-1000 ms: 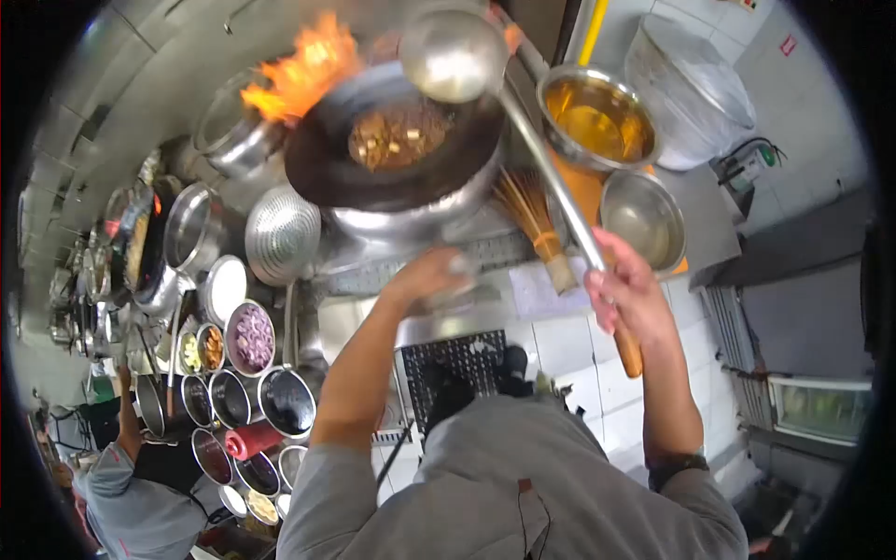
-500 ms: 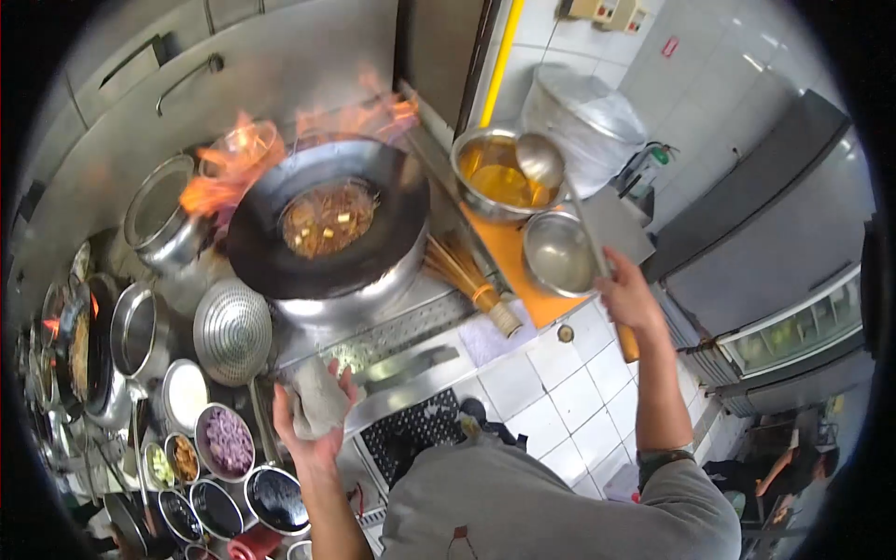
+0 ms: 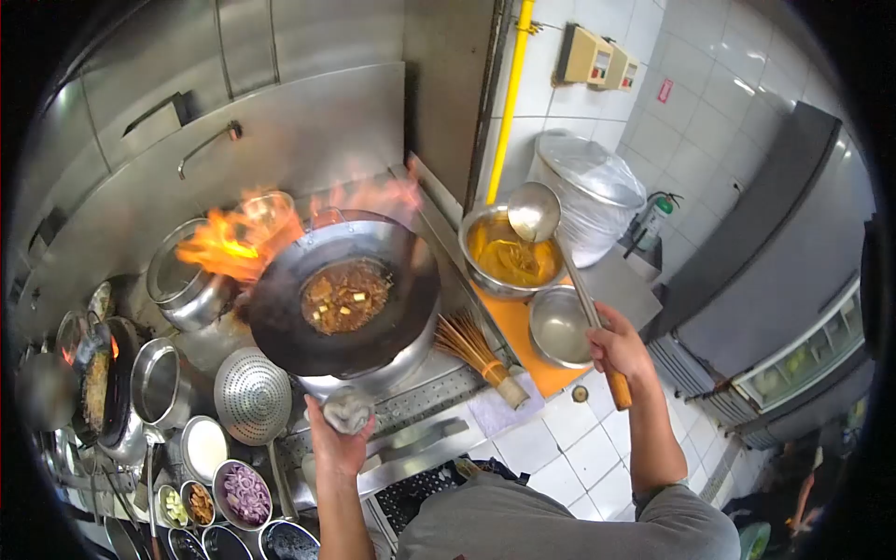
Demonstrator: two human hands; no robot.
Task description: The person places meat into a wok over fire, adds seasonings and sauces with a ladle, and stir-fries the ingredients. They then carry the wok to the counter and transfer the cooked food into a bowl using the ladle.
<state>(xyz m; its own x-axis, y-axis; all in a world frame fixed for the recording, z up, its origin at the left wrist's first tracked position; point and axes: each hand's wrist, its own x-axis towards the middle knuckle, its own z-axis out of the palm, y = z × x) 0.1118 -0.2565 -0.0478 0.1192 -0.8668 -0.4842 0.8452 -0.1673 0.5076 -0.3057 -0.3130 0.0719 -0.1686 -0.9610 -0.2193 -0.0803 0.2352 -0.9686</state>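
My right hand (image 3: 620,347) is wrapped round the handle of a long ladle (image 3: 581,289), whose wooden end sticks out below the fist. The ladle's metal head is over a steel bowl (image 3: 473,271) holding yellow-orange liquid. My left hand (image 3: 338,446) grips a folded grey cloth (image 3: 349,411) just below the near rim of a large dark wok (image 3: 280,317). In the wok lies brown, saucy food (image 3: 347,297) with a few pale yellow cubes. Flames (image 3: 229,245) rise behind the wok and to its left.
A bamboo brush (image 3: 481,357) lies right of the wok, near an empty-looking steel bowl (image 3: 560,327). To the left are a perforated strainer (image 3: 252,396), a bowl of sliced purple onion (image 3: 245,495), several small containers and another pan (image 3: 119,383). A plastic-covered bin (image 3: 588,201) stands behind.
The view has tilted upward, so the stove sits lower in it. My left hand with the cloth has come closer to the wok's near rim. The ladle's head stays over the yellow liquid.
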